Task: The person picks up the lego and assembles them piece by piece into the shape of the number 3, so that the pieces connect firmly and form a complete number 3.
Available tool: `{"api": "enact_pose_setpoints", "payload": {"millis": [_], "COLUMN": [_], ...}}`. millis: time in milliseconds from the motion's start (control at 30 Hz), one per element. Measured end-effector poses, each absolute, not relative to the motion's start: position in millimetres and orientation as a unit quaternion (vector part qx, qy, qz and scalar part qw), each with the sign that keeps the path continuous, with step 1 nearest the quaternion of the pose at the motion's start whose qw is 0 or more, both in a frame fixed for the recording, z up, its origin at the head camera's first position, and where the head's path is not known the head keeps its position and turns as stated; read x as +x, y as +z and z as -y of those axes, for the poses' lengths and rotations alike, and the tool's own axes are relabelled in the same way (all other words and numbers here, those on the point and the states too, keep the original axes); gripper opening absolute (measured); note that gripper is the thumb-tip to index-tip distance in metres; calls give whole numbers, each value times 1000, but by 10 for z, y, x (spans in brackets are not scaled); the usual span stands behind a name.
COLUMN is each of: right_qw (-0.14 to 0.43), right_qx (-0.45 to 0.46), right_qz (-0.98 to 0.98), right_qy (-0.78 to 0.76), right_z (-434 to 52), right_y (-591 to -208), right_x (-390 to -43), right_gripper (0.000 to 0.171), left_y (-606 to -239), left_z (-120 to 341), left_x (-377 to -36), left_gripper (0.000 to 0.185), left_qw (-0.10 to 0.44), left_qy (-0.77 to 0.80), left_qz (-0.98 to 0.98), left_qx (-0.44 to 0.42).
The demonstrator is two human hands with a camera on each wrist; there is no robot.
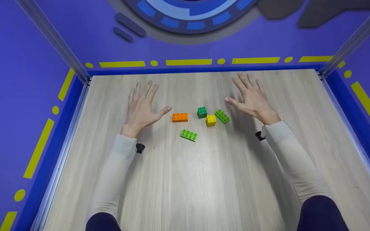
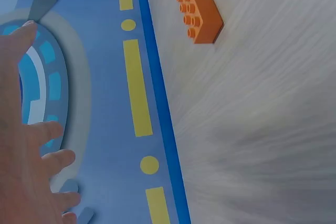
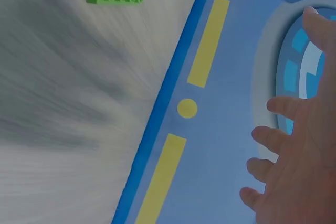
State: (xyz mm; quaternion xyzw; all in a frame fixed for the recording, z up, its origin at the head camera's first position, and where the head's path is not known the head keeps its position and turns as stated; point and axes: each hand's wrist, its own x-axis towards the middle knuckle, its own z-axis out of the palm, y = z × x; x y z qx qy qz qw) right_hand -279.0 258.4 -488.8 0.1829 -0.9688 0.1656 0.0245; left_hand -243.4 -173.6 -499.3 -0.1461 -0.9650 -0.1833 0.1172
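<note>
Bricks between two flat, empty hands on the table (image 1: 204,179).
Left hand (image 1: 141,107) and right hand (image 1: 252,98) lie spread wide. Orange brick (image 1: 180,117), long axis left-right, sits just beside the left thumb; green brick (image 1: 222,116) lies nearer the right.

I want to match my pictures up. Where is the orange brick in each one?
Head: orange brick lies mid-table, just right of the left hand's thumb.
Left wrist: orange brick near the top edge, right of the blue border.
Right wrist: not in it.
Shared landmark: the blue border along the table.
</note>
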Motion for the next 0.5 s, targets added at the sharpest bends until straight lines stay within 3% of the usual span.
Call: {"api": "enact_pose_setpoints", "payload": {"millis": [500], "right_qw": [15], "right_qx": [203], "right_qz": [950], "right_qy": [235], "right_z": [-2503], "right_y": [-5025], "right_x": [-2573], "right_gripper": [91], "left_y": [-5164], "left_z": [1585], "left_x": [-2224], "left_gripper": [97], "left_qw": [122], "left_qy": [-192], "left_qz": [956], "left_qx": [-186]}}
